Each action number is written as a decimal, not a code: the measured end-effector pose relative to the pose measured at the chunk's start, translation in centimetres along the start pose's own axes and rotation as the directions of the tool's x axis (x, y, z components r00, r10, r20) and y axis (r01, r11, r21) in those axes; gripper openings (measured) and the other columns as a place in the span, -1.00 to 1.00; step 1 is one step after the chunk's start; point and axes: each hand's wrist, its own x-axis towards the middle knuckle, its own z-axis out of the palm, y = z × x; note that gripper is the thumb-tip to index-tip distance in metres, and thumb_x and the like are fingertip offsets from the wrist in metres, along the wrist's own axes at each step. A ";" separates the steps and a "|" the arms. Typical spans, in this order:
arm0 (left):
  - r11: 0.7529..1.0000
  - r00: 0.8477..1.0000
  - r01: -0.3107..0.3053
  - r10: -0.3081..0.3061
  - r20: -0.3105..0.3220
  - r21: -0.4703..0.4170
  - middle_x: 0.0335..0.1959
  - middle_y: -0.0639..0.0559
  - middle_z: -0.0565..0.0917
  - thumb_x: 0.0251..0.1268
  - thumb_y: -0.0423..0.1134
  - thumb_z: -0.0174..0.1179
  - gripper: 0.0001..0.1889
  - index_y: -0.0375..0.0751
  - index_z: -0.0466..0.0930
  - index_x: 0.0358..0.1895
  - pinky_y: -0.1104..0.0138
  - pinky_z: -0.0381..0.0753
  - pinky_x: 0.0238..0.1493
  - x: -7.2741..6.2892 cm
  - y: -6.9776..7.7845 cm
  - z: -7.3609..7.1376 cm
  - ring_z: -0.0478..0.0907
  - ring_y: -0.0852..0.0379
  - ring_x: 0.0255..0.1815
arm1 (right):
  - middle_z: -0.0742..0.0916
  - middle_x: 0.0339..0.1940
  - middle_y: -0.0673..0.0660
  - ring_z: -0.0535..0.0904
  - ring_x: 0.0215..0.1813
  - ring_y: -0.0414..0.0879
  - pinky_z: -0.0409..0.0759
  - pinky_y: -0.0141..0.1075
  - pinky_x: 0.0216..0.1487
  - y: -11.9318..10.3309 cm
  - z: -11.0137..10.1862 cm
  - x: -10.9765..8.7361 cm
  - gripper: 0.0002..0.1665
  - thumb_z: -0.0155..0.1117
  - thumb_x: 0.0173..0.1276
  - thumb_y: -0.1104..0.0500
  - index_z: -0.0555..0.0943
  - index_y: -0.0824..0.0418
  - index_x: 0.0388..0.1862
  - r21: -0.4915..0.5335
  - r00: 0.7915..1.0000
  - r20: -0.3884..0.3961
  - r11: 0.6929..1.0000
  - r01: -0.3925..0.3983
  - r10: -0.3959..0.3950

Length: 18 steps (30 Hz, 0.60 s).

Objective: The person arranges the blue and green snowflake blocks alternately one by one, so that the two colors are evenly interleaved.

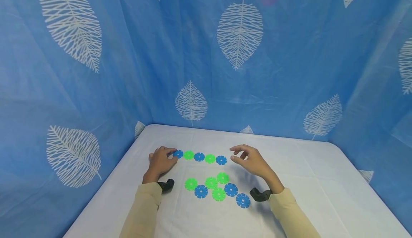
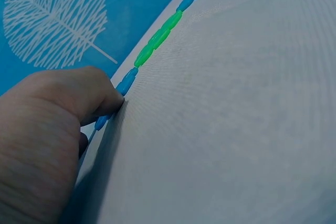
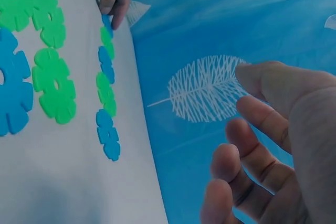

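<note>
Blue leaf-print curtain (image 1: 283, 69) backs a white desk (image 1: 322, 180) where the left hand (image 1: 160, 161) pinches an end blue disc (image 1: 180, 154), its five-disc row (image 1: 196, 157) stretching rightward from that grip to just short of the right hand (image 1: 252, 160), loosely curved, holding nothing, loose discs (image 1: 209, 185) bodyward of both.

On the white-covered tabletop (image 1: 312, 184), five flat, notched blue and green plastic discs (image 1: 196, 157) lie in a row running left to right. I see the person's bare left hand (image 1: 162, 162) at the row's left end, fingers about the blue end disc (image 1: 175, 155); the bare right hand (image 1: 251, 160) is just past the right end. Nearer the person, seven loose blue and green discs (image 1: 216, 196) lie scattered. A blue leaf-printed fabric curtain (image 1: 276, 69) stands behind the tabletop and on either side.
</note>
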 end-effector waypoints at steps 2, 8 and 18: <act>1.000 1.000 0.001 -0.001 -0.003 0.002 0.06 -0.07 0.63 0.19 0.01 0.27 -0.57 0.11 0.70 0.15 0.02 0.20 -0.03 0.1 0.0 -0.1 0.51 -0.08 0.09 | 0.72 -0.09 0.05 0.56 -0.28 -0.14 0.53 -0.30 -0.35 0.1 0.1 -0.1 -0.61 0.39 0.34 -0.06 0.66 -0.11 0.13 0.018 1.000 0.016 1.000 0.003 -0.004; 1.000 1.000 -0.009 0.009 -0.020 0.006 0.04 -0.06 0.64 0.18 0.00 0.26 -0.57 0.10 0.70 0.14 0.03 0.20 -0.05 0.3 -0.2 -0.1 0.52 -0.07 0.06 | 0.71 -0.05 0.19 0.53 -0.31 -0.14 0.49 -0.30 -0.37 0.7 1.4 -0.4 -0.57 0.42 0.32 -0.04 0.66 -0.01 0.15 0.065 0.997 0.077 0.998 -0.012 0.007; 1.000 1.000 -0.004 0.004 -0.018 0.000 0.04 -0.06 0.64 0.17 0.00 0.26 -0.57 0.09 0.70 0.14 0.04 0.20 -0.05 0.0 0.1 0.1 0.52 -0.07 0.07 | 0.66 -0.04 0.22 0.48 -0.48 -0.21 0.47 -0.32 -0.54 1.5 2.6 -1.0 -0.46 0.39 0.35 -0.01 0.61 0.18 0.24 0.152 0.974 0.226 0.988 -0.042 0.006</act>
